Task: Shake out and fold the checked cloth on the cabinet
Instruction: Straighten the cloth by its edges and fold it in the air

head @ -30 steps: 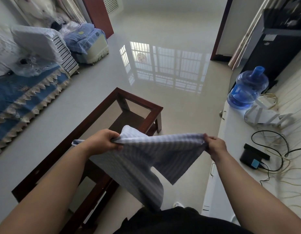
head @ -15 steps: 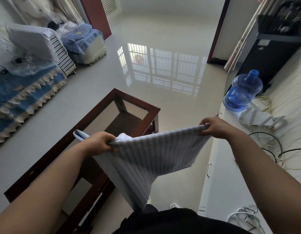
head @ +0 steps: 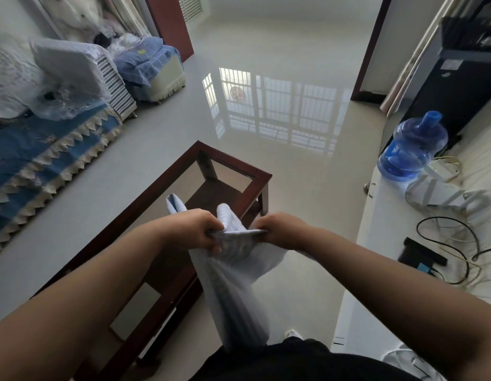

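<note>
The pale blue checked cloth (head: 233,292) hangs in the air in front of me, bunched at the top and drooping down toward my dark clothing. My left hand (head: 196,229) grips its top edge, with two corners of cloth sticking up behind the fingers. My right hand (head: 280,229) grips the same top edge close beside the left, only a short span of cloth between them. The white cabinet (head: 376,265) runs along my right side, and the cloth hangs to its left, over the floor.
A dark wooden glass-top coffee table (head: 233,171) stands just beyond and left of my hands. On the cabinet lie a blue water jug (head: 412,149), a white router (head: 445,196), a black box (head: 420,255) and loose cables (head: 459,237). A blue-covered sofa (head: 32,158) lines the left.
My hands have come together: the right hand swung left toward the left hand, and the cloth that was stretched wide between them now hangs bunched and longer.
</note>
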A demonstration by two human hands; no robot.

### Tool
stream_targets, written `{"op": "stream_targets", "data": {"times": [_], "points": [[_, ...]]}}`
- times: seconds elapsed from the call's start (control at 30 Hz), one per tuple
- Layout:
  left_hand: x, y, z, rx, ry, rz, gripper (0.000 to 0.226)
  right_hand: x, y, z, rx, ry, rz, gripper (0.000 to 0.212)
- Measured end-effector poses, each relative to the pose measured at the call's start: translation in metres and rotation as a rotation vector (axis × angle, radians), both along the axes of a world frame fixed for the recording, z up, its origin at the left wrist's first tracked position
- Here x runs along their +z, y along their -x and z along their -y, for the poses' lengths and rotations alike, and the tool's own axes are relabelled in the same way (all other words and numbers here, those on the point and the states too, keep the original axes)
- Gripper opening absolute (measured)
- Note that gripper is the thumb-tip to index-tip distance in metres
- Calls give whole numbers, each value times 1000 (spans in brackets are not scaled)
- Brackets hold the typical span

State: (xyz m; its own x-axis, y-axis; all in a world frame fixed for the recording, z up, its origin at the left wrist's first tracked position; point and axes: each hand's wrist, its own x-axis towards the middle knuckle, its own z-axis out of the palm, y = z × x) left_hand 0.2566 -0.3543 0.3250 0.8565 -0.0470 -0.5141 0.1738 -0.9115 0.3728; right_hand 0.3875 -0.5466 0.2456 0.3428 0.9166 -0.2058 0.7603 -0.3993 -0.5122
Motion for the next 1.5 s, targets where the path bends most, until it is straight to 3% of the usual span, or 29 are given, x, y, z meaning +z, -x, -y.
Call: {"op": "stream_targets", "data": {"times": [0.17, 0.3, 0.47, 0.6, 0.73, 0.83, 0.9, 1.1, 1.4, 1.5], "points": [[-3, 1, 5, -15, -8, -31, 21, -26, -36, 26, -14, 190, 102, 18], [-5, 4, -4, 5, -5, -48, 13, -35, -77, 58, -170, 348, 165, 22], [-28, 15, -19, 55, -28, -77, 20, -29, -111, 82, -269, 415, 251, 24], [-55, 21, -33, 152, 33, -138, 21, -23, -125, 82, -477, 284, -4, 23], [-79, 43, -56, 334, 215, -178, 12, -11, -128, 97, -785, -128, -462, 14], [-88, 58, -64, 496, 401, -202, 26, 5, -114, 88, -820, -350, -744, 15], [-89, 63, -62, 557, 516, -228, 35, 16, -107, 75, -837, -491, -797, 16], [-98, 71, -35, 768, 740, -207, 87, 52, -108, 43, -822, -638, -491, 23], [-118, 84, -25, 960, 1140, -283, 45, 109, -100, 23, -513, -705, -65, 4], [-117, 84, -27, 992, 1157, -237, 43, 127, -93, 26, -439, -711, -145, 10]]}}
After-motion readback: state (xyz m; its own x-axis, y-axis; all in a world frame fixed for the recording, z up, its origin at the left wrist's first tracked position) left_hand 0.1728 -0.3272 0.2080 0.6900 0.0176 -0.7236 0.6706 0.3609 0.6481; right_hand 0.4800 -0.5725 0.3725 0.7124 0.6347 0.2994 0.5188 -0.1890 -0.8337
